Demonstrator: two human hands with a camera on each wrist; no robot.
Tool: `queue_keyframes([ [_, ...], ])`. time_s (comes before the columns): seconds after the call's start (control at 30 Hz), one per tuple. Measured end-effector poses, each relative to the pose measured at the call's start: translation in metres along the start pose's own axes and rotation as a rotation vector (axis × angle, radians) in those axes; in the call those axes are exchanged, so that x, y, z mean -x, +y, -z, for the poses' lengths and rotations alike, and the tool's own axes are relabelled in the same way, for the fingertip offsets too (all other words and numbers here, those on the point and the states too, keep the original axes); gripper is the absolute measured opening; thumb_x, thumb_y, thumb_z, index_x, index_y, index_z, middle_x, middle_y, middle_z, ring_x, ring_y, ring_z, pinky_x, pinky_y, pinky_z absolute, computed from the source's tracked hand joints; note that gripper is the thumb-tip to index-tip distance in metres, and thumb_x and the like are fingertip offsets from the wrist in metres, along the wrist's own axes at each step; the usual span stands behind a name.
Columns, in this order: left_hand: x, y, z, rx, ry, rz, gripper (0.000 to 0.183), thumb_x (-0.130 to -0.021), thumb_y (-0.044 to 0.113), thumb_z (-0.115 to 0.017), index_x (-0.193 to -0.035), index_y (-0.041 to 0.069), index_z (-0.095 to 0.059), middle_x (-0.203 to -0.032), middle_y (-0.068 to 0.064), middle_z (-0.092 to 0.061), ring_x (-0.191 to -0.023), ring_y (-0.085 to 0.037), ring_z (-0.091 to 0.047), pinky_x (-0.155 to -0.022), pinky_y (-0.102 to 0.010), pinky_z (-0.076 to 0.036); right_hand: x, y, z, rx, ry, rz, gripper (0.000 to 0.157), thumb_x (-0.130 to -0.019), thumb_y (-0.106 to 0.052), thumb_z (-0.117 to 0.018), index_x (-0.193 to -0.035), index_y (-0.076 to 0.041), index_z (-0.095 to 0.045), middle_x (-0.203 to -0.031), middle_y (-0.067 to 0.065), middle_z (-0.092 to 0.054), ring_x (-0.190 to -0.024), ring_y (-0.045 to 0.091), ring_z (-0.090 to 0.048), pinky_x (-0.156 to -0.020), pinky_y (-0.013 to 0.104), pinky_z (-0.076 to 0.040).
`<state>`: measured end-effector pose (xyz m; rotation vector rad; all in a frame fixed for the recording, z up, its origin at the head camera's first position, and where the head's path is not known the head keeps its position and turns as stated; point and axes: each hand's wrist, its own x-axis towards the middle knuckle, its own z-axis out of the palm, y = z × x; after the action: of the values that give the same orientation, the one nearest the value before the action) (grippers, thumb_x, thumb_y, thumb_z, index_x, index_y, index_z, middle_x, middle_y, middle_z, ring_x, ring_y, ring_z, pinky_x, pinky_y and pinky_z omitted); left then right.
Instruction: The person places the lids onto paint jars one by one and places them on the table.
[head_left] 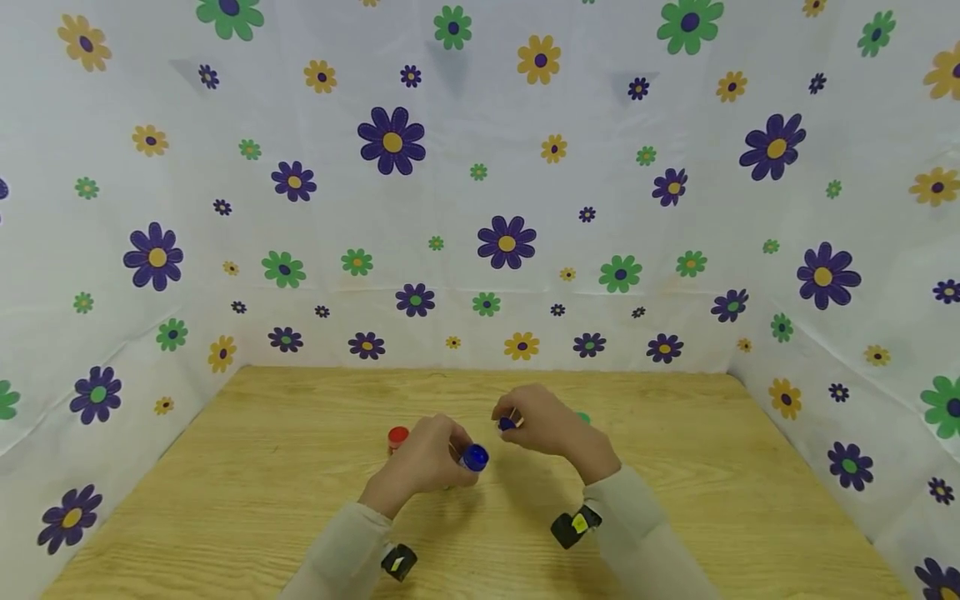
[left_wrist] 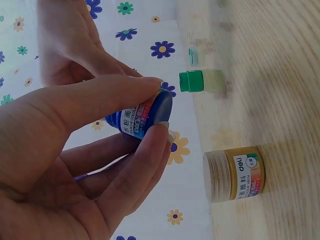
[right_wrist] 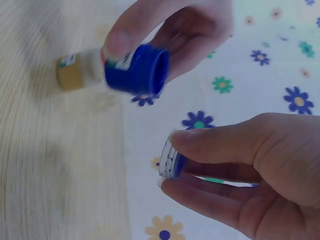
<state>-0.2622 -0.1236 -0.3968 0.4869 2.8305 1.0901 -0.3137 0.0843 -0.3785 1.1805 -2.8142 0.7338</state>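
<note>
My left hand (head_left: 429,457) pinches a small blue paint jar (head_left: 474,458) between thumb and fingers. The jar is uncovered and tilted, and its round mouth shows in the right wrist view, facing the other hand. To the right and a little farther off, my right hand (head_left: 546,421) holds the jar's lid (right_wrist: 171,159) by its edge, with blue on its inner side. Lid and jar are apart. A printed label wraps the blue jar (left_wrist: 137,119) in the left wrist view, partly covered by the fingers.
A red paint jar (head_left: 398,435) stands left of my left hand. Behind my right hand a green jar (left_wrist: 191,80) is mostly hidden from the head view; a round piece (left_wrist: 193,56) lies near it. A yellow-brown jar (left_wrist: 246,172) stands capped on the wooden table (head_left: 300,467).
</note>
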Motion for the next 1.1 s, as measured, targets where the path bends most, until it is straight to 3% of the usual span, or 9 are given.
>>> queue_keyframes([
  [0.27, 0.004, 0.003, -0.003, -0.057, 0.014, 0.000, 0.022, -0.073, 0.007, -0.091, -0.090, 0.002, -0.078, -0.083, -0.004, -0.076, -0.072, -0.013, -0.066, -0.071, -0.034, -0.060, 0.025, -0.012, -0.001, -0.169, -0.018, 0.113, 0.021, -0.092, -0.001, -0.073, -0.113, 0.001, -0.074, -0.110, 0.014, -0.074, -0.101, 0.027, -0.074, -0.080, 0.021, -0.060],
  [0.47, 0.007, 0.006, -0.006, -0.096, 0.022, -0.024, 0.020, -0.071, 0.006, -0.090, -0.086, 0.004, -0.077, -0.078, -0.002, -0.073, -0.068, -0.012, -0.062, -0.066, -0.030, -0.056, 0.030, -0.013, -0.010, -0.243, -0.019, 0.129, 0.021, -0.093, 0.000, -0.073, -0.114, -0.001, -0.074, -0.110, 0.011, -0.072, -0.103, 0.024, -0.072, -0.083, 0.019, -0.059],
  [0.77, 0.006, 0.010, -0.008, -0.092, 0.022, -0.095, 0.015, -0.073, 0.004, -0.087, -0.084, 0.003, -0.077, -0.075, -0.004, -0.074, -0.064, -0.010, -0.061, -0.060, -0.027, -0.052, 0.030, -0.012, -0.013, -0.189, 0.031, 0.202, 0.021, -0.090, 0.000, -0.076, -0.111, -0.001, -0.073, -0.108, 0.012, -0.073, -0.101, 0.023, -0.074, -0.084, 0.028, -0.062],
  [1.1, 0.004, 0.009, -0.011, -0.101, 0.016, -0.115, 0.015, -0.072, 0.005, -0.088, -0.081, 0.004, -0.076, -0.073, -0.002, -0.073, -0.063, -0.009, -0.061, -0.059, -0.024, -0.051, 0.032, -0.017, -0.012, -0.151, -0.003, 0.203, 0.021, -0.089, 0.000, -0.077, -0.109, -0.003, -0.075, -0.108, 0.010, -0.074, -0.100, 0.021, -0.073, -0.083, 0.023, -0.061],
])
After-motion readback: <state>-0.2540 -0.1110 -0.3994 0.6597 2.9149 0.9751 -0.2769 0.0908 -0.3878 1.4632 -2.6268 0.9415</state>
